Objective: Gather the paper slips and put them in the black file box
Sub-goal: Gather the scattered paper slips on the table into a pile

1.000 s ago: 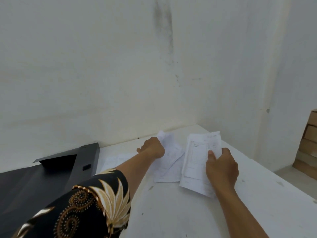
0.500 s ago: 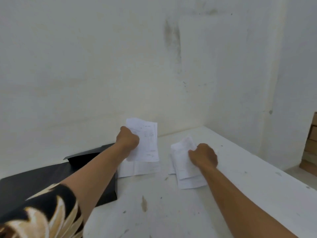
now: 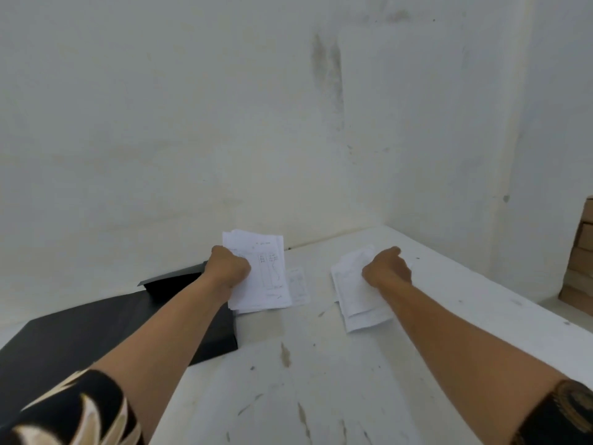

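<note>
Left hand (image 3: 228,268): closed in a fist on a stack of paper slips (image 3: 260,271), gripping it at its left edge; the sheets stand tilted up off the desk, printed face toward the camera
Right hand (image 3: 386,267): curled shut over a second bundle of slips (image 3: 359,300), knuckles up, the papers fanning out beneath and toward the camera, their lower ends on the desk
Loose slip (image 3: 298,285): lies flat on the desk just right of the left hand's stack, partly covered by it
Black file box (image 3: 128,319): on the left part of the desk, under the left forearm; its open flap rises just behind the left hand, its right edge near the lower corner of the held stack
Sleeves (image 3: 80,409): dark, with a pale leaf and gold scroll pattern, seen at both lower corners
Desk (image 3: 321,380): white, scuffed, pushed into the corner of white walls
Cardboard boxes (image 3: 580,252): brown, stacked at the far right edge, beyond the desk
</note>
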`<action>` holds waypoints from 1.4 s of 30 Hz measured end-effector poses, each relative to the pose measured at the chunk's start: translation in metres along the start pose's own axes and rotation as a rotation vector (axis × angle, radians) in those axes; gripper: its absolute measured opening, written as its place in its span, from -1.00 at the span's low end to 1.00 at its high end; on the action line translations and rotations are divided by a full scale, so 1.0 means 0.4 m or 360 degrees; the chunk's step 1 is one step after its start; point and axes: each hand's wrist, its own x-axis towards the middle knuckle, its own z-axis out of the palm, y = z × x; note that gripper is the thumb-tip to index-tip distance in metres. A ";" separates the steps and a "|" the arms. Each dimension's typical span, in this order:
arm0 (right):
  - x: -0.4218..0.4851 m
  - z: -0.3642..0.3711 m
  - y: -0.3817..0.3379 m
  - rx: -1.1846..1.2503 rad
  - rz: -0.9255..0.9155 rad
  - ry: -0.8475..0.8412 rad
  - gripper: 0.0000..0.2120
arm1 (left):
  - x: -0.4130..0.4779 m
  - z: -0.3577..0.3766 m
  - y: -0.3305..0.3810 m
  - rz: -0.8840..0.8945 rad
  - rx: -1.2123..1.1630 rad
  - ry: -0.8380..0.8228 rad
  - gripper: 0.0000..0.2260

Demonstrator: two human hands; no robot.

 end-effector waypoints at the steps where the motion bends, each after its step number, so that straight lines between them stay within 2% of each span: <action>1: 0.012 -0.016 0.008 -0.0015 0.0033 0.0023 -0.45 | 0.001 0.003 0.000 0.0000 -0.0012 -0.0001 -0.67; 2: 0.023 -0.026 0.019 -0.0055 0.0040 0.0035 -0.60 | 0.000 0.006 -0.002 0.0000 -0.0025 -0.0001 -0.69; 4: 0.040 -0.033 0.036 -0.0159 0.0089 0.0030 -0.71 | -0.002 0.011 -0.006 0.0004 -0.0036 0.0004 -0.74; 7: 0.056 -0.015 0.045 -0.0399 0.0206 -0.0031 -0.66 | -0.006 -0.003 -0.016 0.0034 -0.0036 0.0019 -0.87; 9: 0.061 0.001 0.042 -0.0474 0.0190 -0.0038 -0.66 | -0.002 -0.029 -0.025 0.0046 -0.0035 0.0047 -0.89; 14: 0.069 0.006 0.044 -0.0321 0.0049 -0.0021 -0.80 | 0.002 -0.098 -0.040 0.0044 -0.0071 0.0095 -0.78; 17: 0.078 -0.013 0.049 -0.0219 0.0028 0.0030 -0.83 | -0.004 -0.087 -0.048 0.0024 -0.0061 0.0081 -0.83; 19: 0.087 -0.036 0.057 -0.0158 -0.0010 0.0105 -0.79 | -0.012 -0.068 -0.049 0.0021 -0.0058 0.0056 -0.88; 22: 0.104 -0.079 0.072 -0.0035 -0.0089 0.0225 -0.59 | -0.021 -0.050 -0.042 0.0005 -0.0060 0.0034 -0.80; 25: 0.109 -0.117 0.085 0.0119 -0.0095 0.0265 -0.49 | -0.025 -0.046 -0.032 -0.0001 -0.0073 0.0041 -0.78; 28: 0.098 -0.130 0.086 0.0356 -0.0093 0.0130 -0.51 | -0.023 -0.050 -0.026 -0.0010 -0.0122 0.0074 -0.80; 31: 0.081 -0.127 0.076 0.0813 -0.0095 -0.0201 -0.63 | -0.019 -0.057 -0.022 -0.0021 -0.0145 0.0071 -0.92; 33: 0.072 -0.120 0.065 0.1013 -0.0061 -0.0404 -0.66 | -0.010 -0.062 -0.020 -0.0017 -0.0155 0.0074 -0.87; 35: 0.071 -0.104 0.053 0.1044 -0.0053 -0.0475 -0.67 | 0.002 -0.067 -0.018 0.0000 -0.0162 0.0071 -0.85; 37: 0.075 -0.079 0.043 0.0863 -0.0048 -0.0420 -0.65 | 0.016 -0.067 -0.016 0.0006 -0.0150 0.0086 -0.92; 42: 0.058 -0.020 0.032 -0.0368 -0.0046 -0.0211 -0.56 | 0.051 -0.057 -0.015 0.0025 -0.0003 0.0158 -0.83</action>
